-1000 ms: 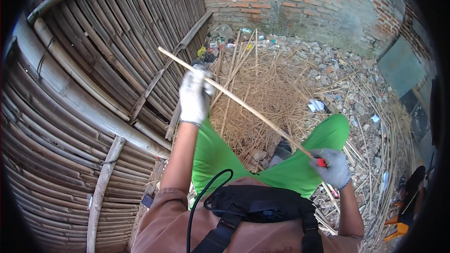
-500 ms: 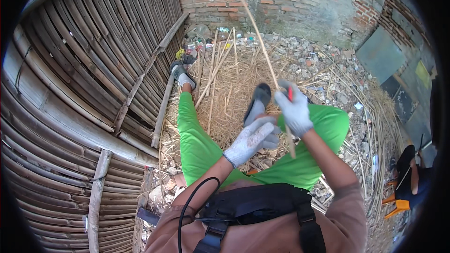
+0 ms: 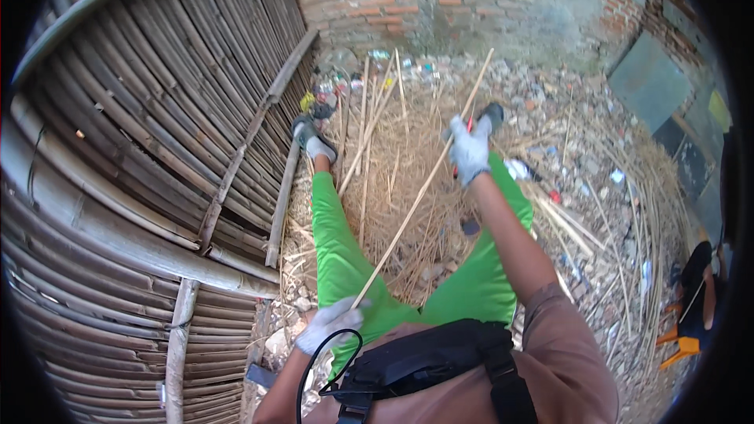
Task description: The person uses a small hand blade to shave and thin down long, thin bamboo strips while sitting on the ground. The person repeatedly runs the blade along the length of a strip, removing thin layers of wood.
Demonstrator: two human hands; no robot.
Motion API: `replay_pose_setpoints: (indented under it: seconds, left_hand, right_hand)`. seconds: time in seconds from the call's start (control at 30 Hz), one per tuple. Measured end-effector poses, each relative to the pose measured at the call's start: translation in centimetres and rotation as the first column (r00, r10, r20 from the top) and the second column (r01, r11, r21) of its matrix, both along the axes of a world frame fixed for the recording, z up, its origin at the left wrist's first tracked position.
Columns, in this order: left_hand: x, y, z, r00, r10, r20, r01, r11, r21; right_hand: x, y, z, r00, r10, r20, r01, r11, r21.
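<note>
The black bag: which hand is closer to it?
Left. The left hand is near the left end of the black bag; the right hand is stretched out ahead, near the right shoe.

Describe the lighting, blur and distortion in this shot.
Head view: the fence bends near the dark rim; head view: soft daylight, no hard shadows evident on the straw; head view: the stick reads clearly, but the left hand and right hand look slightly soft.

We have: left hand (image 3: 331,323), gloved, low and close in; right hand (image 3: 470,154), gloved, fingers (image 3: 457,129) curled; right forearm (image 3: 512,229) extended forward; legs (image 3: 341,224) spread.
</note>
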State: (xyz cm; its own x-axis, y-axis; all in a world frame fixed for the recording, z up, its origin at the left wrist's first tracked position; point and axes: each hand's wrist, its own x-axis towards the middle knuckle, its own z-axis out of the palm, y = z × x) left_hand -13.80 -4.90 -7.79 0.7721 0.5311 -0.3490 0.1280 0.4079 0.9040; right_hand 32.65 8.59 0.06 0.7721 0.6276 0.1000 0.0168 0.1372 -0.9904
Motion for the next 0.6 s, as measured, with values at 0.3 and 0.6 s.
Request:
replay_pose_setpoints:
  seconds: [0.3, 0.6]
  left_hand:
    - [7.0, 2.5, -1.9, 0.991, 0.040, -0.124, -0.041, 0.999, -0.002]
    - [12.5, 5.0, -10.5, 0.976, 0.170, -0.135, -0.214, 0.861, -0.462]
  right_hand:
    - [-6.6, -2.8, -16.5, 0.901, 0.244, -0.359, -0.340, 0.910, -0.235]
    - [-8.2, -3.8, -25.5, 0.768, 0.359, -0.530, -0.594, 0.707, -0.383]
